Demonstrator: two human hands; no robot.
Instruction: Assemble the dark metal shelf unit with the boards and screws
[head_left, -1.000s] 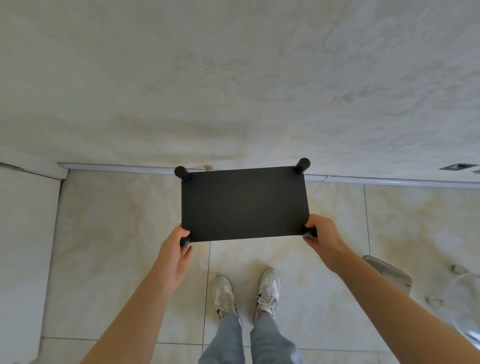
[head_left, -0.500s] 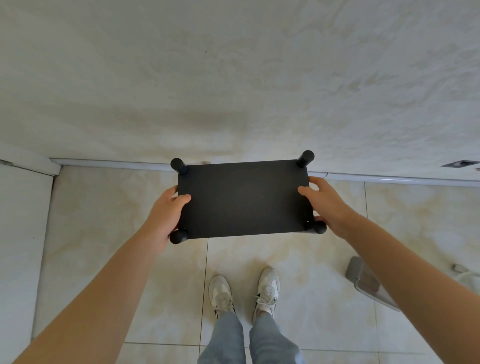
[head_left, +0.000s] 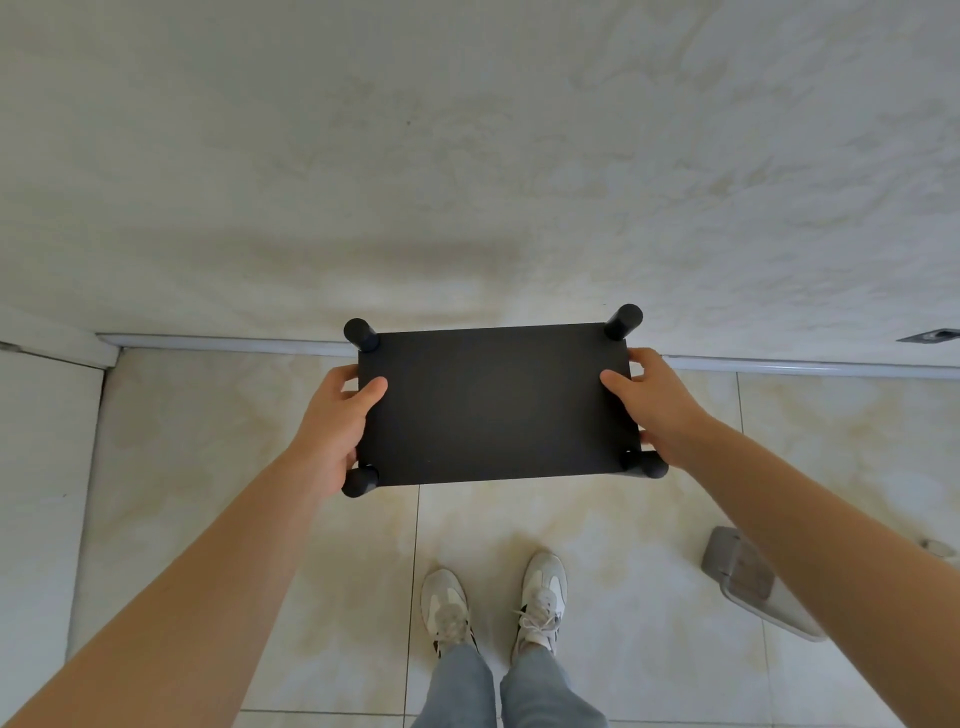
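Dark metal shelf unit (head_left: 493, 405) sits at twelve o'clock from the shoes (head_left: 447, 603), top board (head_left: 519, 441) fitted between four corner posts (head_left: 361, 332) (anything beneath is hidden), so assembly looks nearly finished. Left hand (head_left: 337, 415) grasps its nine o'clock edge, right hand (head_left: 654, 410) the three o'clock edge.

The left arm (head_left: 197, 587) and the right arm (head_left: 810, 519) are bare and stretch forward, almost straight. The left hand (head_left: 335, 423) grips the left short edge of the dark board (head_left: 493, 405), with the thumb on top and the fingers curled over the edge. The right hand (head_left: 657, 410) grips the right edge in the same way.
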